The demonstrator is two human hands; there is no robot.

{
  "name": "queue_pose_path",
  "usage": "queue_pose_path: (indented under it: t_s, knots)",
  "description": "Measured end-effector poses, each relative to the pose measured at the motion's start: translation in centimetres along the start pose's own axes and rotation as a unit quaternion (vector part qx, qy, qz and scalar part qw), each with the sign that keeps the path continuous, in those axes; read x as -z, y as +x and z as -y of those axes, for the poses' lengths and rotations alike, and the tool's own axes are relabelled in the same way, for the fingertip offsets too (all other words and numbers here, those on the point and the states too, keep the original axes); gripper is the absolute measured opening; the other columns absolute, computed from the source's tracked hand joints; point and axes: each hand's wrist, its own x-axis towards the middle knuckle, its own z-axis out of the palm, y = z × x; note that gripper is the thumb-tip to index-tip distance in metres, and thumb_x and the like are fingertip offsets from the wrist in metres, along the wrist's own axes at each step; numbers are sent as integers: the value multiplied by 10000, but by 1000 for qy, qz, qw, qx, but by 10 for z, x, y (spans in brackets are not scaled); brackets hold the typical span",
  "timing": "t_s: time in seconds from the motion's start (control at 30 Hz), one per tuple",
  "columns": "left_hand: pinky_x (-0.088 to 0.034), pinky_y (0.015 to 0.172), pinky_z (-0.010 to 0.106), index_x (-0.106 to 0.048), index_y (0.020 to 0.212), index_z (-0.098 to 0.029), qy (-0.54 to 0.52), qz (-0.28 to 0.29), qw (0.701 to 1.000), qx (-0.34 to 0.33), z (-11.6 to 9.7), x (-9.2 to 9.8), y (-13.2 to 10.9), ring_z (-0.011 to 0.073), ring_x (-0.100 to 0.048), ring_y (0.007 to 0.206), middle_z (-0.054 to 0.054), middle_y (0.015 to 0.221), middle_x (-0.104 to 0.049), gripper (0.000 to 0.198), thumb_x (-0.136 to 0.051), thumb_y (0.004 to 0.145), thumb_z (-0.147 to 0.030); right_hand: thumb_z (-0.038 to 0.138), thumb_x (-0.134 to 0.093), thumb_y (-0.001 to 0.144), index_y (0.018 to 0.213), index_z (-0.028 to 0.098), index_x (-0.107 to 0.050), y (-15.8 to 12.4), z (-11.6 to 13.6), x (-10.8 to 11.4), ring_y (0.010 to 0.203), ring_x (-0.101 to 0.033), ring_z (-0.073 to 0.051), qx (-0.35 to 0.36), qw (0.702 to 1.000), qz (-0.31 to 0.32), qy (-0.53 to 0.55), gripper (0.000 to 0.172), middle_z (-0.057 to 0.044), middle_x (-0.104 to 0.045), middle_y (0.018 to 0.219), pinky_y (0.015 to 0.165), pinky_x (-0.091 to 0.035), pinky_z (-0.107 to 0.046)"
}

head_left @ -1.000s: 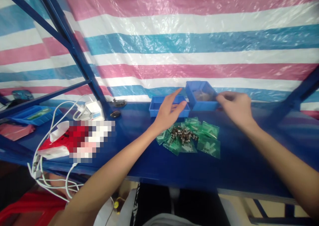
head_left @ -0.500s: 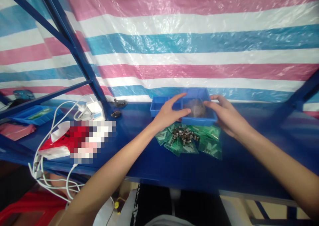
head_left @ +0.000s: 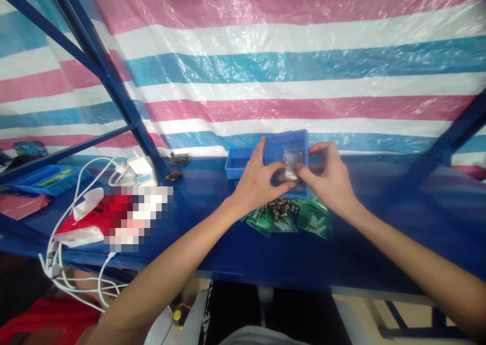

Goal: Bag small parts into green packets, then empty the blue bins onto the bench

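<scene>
A small blue plastic bin point(head_left: 285, 138) is tilted up towards me above the table. My left hand point(head_left: 260, 180) grips its left side, with the thumb reaching inside. Round the right wall, my right hand point(head_left: 329, 179) holds the bin, its thumb over the inside. A shiny clear plastic bag point(head_left: 291, 161) lies in the bin between my thumbs; what it contains is too blurred to name. Beneath the bin, several green plastic bags point(head_left: 314, 222) with pale pieces lie on the table. A pile of small dark and silvery metal parts point(head_left: 280, 208) sits on them.
Another blue bin point(head_left: 232, 171) stands behind my left hand. To the left are a power strip point(head_left: 141, 170), white cables, a red and white packet point(head_left: 89, 216) and a computer mouse point(head_left: 174, 176). Blue frame posts point(head_left: 114, 89) rise before a striped plastic sheet point(head_left: 288, 61).
Both hands have closed in on the bin. It has shifted left and tilted up towards me, partly covering the green bags. The clear bag inside shows more plainly.
</scene>
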Motion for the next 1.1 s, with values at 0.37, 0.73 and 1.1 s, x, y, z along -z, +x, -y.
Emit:
queue_pose_path:
  t_s: [0.37, 0.73, 1.1]
  knots:
    - [-528, 990, 443, -638, 953, -212, -88, -53, 994, -37, -2, -5, 2, 232, -634, 1096, 70, 1099, -688, 167, -607, 1005, -367, 486, -751, 783, 1052, 275, -481, 13, -10, 7, 688, -657, -219, -18, 998, -38, -38, 435, -79, -659, 1120, 670, -528, -422]
    - [-569, 710, 351, -526, 1116, -235, -284, 28, 951, 120, 14, 11, 11, 204, -745, 777, 24, 851, -722, 162, -584, 982, -303, 517, -706, 807, 1095, 251, -472, 11, -13, 4, 697, -608, -212, 31, 995, -26, -87, 457, -80, -639, 1048, 622, -485, -399]
    - [-469, 573, 278, -662, 1095, -198, -76, 292, 950, 78, 52, 53, 11, 185, -683, 646, 38, 779, -732, 277, -686, 862, -346, 460, -674, 820, 1195, 246, -481, 12, -7, 12, 932, -639, -312, 111, 984, -23, -139, 472, -138, -591, 1198, 740, -529, -480]
